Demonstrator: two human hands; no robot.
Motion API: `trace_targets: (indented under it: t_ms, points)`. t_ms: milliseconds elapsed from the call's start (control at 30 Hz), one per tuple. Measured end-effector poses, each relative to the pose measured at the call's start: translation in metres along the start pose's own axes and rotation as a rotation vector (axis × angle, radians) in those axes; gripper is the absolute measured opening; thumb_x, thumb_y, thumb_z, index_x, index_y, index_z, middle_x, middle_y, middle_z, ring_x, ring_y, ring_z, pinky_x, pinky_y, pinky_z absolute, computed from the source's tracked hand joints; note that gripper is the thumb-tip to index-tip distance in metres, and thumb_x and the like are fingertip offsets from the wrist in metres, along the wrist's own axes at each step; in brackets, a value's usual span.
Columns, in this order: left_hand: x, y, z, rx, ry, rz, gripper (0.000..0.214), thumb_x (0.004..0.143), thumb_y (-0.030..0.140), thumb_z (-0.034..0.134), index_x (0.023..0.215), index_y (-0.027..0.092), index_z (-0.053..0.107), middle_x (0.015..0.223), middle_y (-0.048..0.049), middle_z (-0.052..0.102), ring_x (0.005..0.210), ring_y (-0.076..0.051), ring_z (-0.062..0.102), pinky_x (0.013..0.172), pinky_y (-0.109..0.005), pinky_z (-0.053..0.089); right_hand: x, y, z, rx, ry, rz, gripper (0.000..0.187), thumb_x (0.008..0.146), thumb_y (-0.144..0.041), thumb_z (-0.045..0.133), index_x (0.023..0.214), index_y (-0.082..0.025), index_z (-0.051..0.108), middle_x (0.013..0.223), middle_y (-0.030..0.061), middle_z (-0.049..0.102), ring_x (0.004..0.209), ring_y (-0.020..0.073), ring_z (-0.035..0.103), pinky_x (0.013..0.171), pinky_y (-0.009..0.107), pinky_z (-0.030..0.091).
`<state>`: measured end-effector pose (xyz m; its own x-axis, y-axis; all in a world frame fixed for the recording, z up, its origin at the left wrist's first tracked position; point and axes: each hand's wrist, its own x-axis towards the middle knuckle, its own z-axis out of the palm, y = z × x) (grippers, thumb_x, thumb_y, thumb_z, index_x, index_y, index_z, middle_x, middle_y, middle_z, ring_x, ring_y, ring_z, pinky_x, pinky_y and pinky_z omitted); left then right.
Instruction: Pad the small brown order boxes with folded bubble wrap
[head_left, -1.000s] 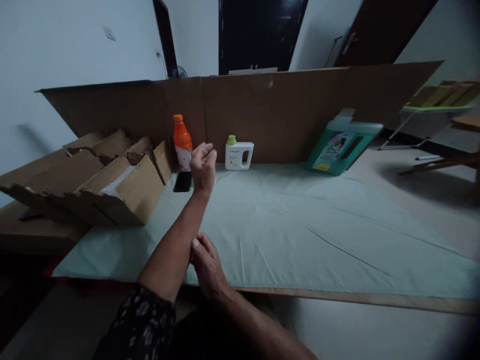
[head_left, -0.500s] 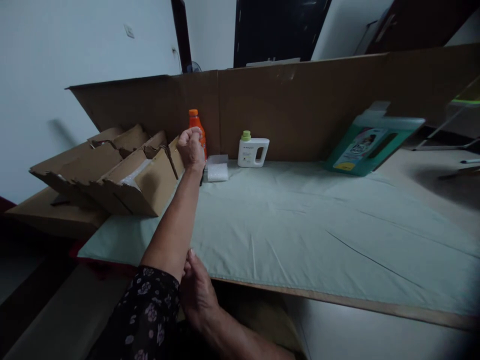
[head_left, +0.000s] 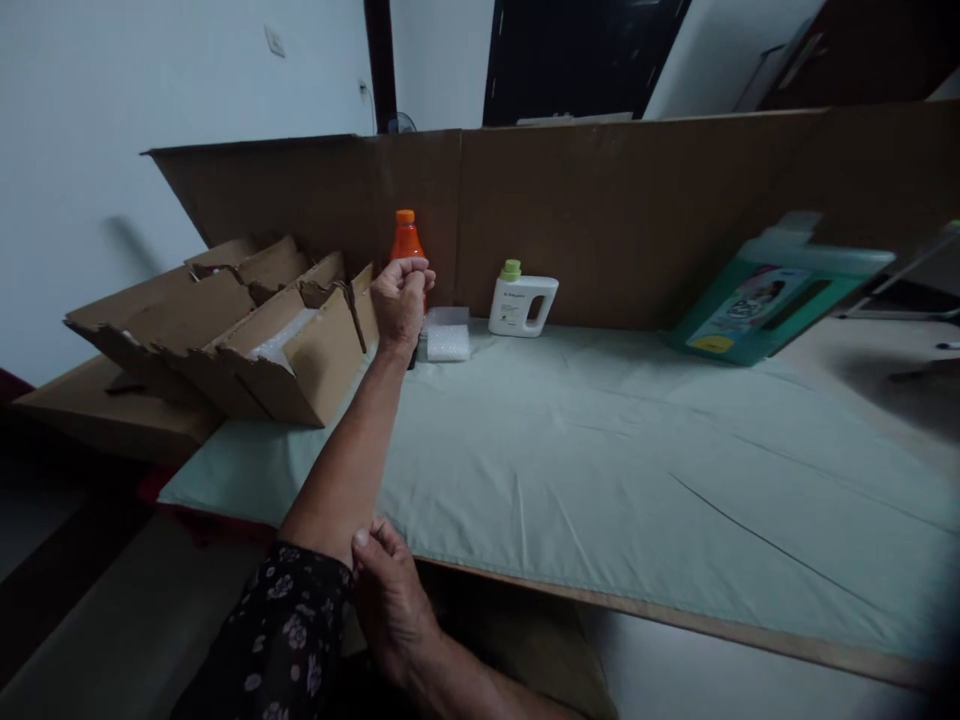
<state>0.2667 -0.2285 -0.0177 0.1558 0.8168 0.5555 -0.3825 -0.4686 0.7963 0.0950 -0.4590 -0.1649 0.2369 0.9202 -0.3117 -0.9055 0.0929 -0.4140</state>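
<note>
My left hand point(head_left: 401, 305) is raised at the end of an outstretched arm, its fingers curled into a loose fist. Nothing shows in it. Behind that hand stands an orange bottle point(head_left: 406, 238) with an orange cap, its lower part mostly covered. By the elbow, my right hand point(head_left: 394, 590) has thumb and fingers closed at the hem of the dark floral sleeve point(head_left: 289, 625); the exact grip is partly hidden. A bubble-wrapped item point(head_left: 448, 340) lies just right of my left wrist. Further right is a white jug point(head_left: 517, 305) with a green cap.
A divided cardboard box point(head_left: 300, 370) stands at the left, with bubble wrap in one compartment. A large green liquid jug point(head_left: 780, 295) leans at the right. Behind everything runs a cardboard wall point(head_left: 637, 220). Pale green cloth point(head_left: 570, 460) covers the table.
My right hand has shifted down and left along the arm to the sleeve's hem. My left fist has turned slightly. The view has swung a little left.
</note>
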Motion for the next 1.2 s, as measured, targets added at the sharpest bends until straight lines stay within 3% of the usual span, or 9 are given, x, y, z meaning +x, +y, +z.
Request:
trace_targets:
  t_ms: [200, 333, 433, 567, 700, 833, 900, 1067, 1200]
  points:
    - [-0.007, -0.053, -0.022, 0.258, -0.175, -0.111, 0.020, 0.078, 0.012, 0.052, 0.086, 0.017, 0.069, 0.072, 0.0010, 0.072, 0.069, -0.011, 0.068, 0.064, -0.019, 0.051, -0.023, -0.008, 0.003, -0.248, -0.102, 0.220, 0.048, 0.055, -0.049, 0.092, 0.071, -0.017, 0.060, 0.064, -0.0050, 0.054, 0.061, 0.0078, 0.045, 0.064, 0.023, 0.035]
    - [-0.029, -0.100, -0.049, 0.388, -0.231, -0.199, 0.018, 0.073, 0.010, 0.055, 0.078, 0.016, 0.070, 0.065, 0.0007, 0.070, 0.065, -0.013, 0.066, 0.063, -0.021, 0.050, -0.026, -0.072, 0.006, -0.872, -0.389, 0.114, 0.031, 0.077, -0.046, 0.077, 0.074, -0.018, 0.065, 0.073, -0.0009, 0.063, 0.068, 0.0107, 0.054, 0.068, 0.025, 0.042]
    - [-0.048, -0.126, -0.063, 0.440, -0.253, -0.253, 0.018, 0.071, 0.007, 0.055, 0.074, 0.016, 0.071, 0.064, 0.0002, 0.071, 0.064, -0.014, 0.066, 0.063, -0.022, 0.050, 0.016, -0.142, -0.002, -1.361, -0.324, -0.271, 0.020, 0.090, -0.036, 0.061, 0.084, -0.019, 0.069, 0.086, 0.0040, 0.071, 0.083, 0.0166, 0.063, 0.079, 0.029, 0.048]
    - [-0.070, -0.146, -0.070, 0.481, -0.271, -0.288, 0.021, 0.073, 0.005, 0.055, 0.076, 0.017, 0.073, 0.070, -0.0024, 0.074, 0.070, -0.017, 0.069, 0.070, -0.026, 0.053, 0.117, -0.228, -0.022, -2.036, 0.069, -0.581, 0.020, 0.086, -0.023, 0.056, 0.097, -0.020, 0.072, 0.099, 0.0070, 0.076, 0.089, 0.0204, 0.069, 0.080, 0.032, 0.053]
    - [-0.078, -0.157, -0.071, 0.511, -0.294, -0.297, 0.024, 0.076, 0.005, 0.055, 0.080, 0.019, 0.074, 0.079, -0.0025, 0.077, 0.078, -0.017, 0.071, 0.078, -0.026, 0.053, 0.218, -0.288, -0.024, -2.185, 0.256, -0.697, 0.044, 0.080, -0.020, 0.057, 0.124, -0.015, 0.065, 0.128, 0.0156, 0.066, 0.123, 0.0322, 0.056, 0.105, 0.047, 0.042]
    - [-0.077, -0.167, -0.070, 0.528, -0.313, -0.308, 0.025, 0.079, 0.006, 0.054, 0.085, 0.020, 0.074, 0.081, -0.0023, 0.077, 0.077, -0.016, 0.071, 0.075, -0.025, 0.053, 0.292, -0.323, -0.018, -2.247, 0.394, -0.692, 0.072, 0.076, -0.030, 0.065, 0.144, -0.013, 0.049, 0.143, 0.0198, 0.054, 0.134, 0.0398, 0.044, 0.106, 0.053, 0.038]
    - [-0.077, -0.170, -0.069, 0.530, -0.316, -0.312, 0.025, 0.080, 0.007, 0.053, 0.086, 0.019, 0.074, 0.081, -0.0026, 0.077, 0.075, -0.016, 0.071, 0.074, -0.025, 0.053, 0.311, -0.333, -0.021, -2.284, 0.409, -0.635, 0.072, 0.072, -0.031, 0.069, 0.140, -0.013, 0.053, 0.133, 0.0189, 0.063, 0.126, 0.0394, 0.052, 0.101, 0.051, 0.042]
    - [-0.079, -0.172, -0.066, 0.516, -0.309, -0.324, 0.025, 0.080, 0.007, 0.053, 0.087, 0.019, 0.074, 0.084, -0.0033, 0.077, 0.078, -0.017, 0.071, 0.077, -0.026, 0.053, 0.321, -0.357, -0.029, -2.361, 0.316, -0.531, 0.030, 0.077, -0.024, 0.061, 0.103, -0.016, 0.074, 0.096, 0.0071, 0.075, 0.087, 0.0239, 0.067, 0.079, 0.032, 0.049]
    - [-0.078, -0.171, -0.066, 0.520, -0.310, -0.335, 0.026, 0.080, 0.007, 0.053, 0.087, 0.020, 0.073, 0.086, -0.0035, 0.078, 0.080, -0.017, 0.071, 0.080, -0.026, 0.053, 0.332, -0.385, -0.014, -2.349, 0.314, -0.618, 0.033, 0.085, -0.029, 0.055, 0.109, -0.015, 0.073, 0.099, 0.0079, 0.074, 0.087, 0.0226, 0.065, 0.077, 0.031, 0.048]
